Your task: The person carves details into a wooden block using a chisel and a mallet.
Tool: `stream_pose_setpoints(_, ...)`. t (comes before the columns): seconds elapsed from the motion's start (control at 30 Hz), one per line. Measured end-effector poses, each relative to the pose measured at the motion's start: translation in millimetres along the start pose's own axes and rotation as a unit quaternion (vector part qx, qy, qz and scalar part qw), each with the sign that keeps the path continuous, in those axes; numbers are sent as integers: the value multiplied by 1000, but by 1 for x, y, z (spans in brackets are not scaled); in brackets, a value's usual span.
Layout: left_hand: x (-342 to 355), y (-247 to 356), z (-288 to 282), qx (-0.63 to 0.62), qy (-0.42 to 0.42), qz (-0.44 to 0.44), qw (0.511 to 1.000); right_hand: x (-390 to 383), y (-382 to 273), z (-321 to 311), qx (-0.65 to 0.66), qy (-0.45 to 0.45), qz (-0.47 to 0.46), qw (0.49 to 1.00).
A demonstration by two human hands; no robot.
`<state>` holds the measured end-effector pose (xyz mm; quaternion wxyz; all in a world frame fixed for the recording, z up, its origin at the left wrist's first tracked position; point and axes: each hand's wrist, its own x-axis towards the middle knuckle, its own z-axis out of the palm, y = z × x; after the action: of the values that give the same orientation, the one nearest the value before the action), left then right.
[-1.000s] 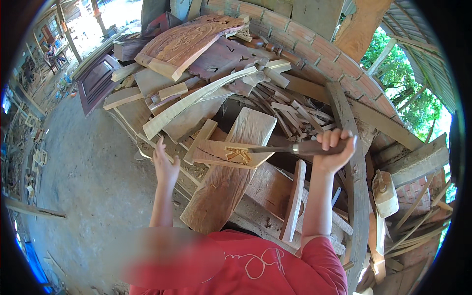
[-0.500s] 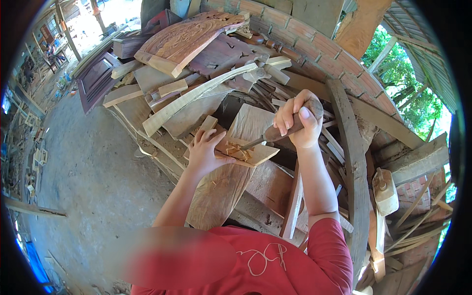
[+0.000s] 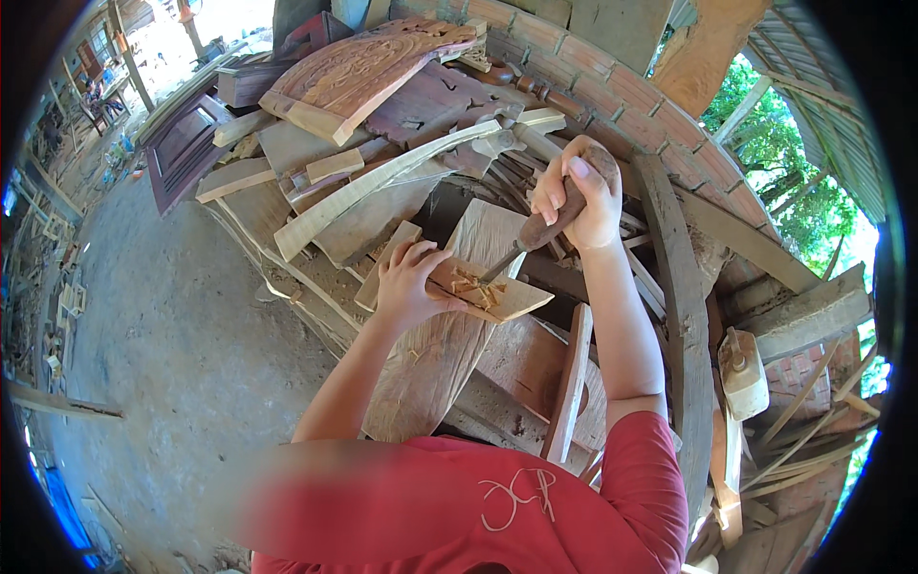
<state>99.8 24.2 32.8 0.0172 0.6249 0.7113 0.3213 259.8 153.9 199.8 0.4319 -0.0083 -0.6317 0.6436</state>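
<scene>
My right hand (image 3: 595, 206) is wrapped round the brown wooden handle of a chisel (image 3: 548, 230). The narrow metal blade slants down to the left, its tip among curled shavings (image 3: 469, 285) on a short wooden board (image 3: 521, 299). My left hand (image 3: 411, 289) grips that board near its left end, with the fingers over the far edge and the thumb along the near side. Under the board lies a thick, pale wooden slab (image 3: 426, 378) with a few loose chips on it. The chisel's very tip is hard to make out.
Beyond my hands are a long curved wooden strip (image 3: 382, 182), a carved panel (image 3: 378, 72) and stacked offcuts. A brick wall (image 3: 612, 81) runs behind them. To the right stand a wooden post (image 3: 684, 316) and a plastic jug (image 3: 744, 373). Concrete floor (image 3: 191, 316) stretches left.
My right hand has moved slightly up and left, and the chisel is tipped steeper. The board's right end has shifted a little to the right, with my left hand still on it.
</scene>
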Motion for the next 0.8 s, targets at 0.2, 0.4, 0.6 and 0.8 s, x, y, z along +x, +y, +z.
stream_pose_setpoints(0.2, 2, -5, -1, -4, -11, 9, 1000, 5, -1, -1, 0, 22, 12, 1000)
stream_pose_setpoints(0.4, 1, 1, 0, 13, -10, -2, 1000, 6, -1, 0, 17, 29, -1, 999)
stream_pose_setpoints(0.6, 0, 7, -2, 5, -20, -33, 999, 7, 2, 1, -33, 74, -41, 996)
stream_pose_setpoints(0.8, 2, 9, -2, 0, -24, -49, 998, 6, 0, -11, 41, 159, -54, 985)
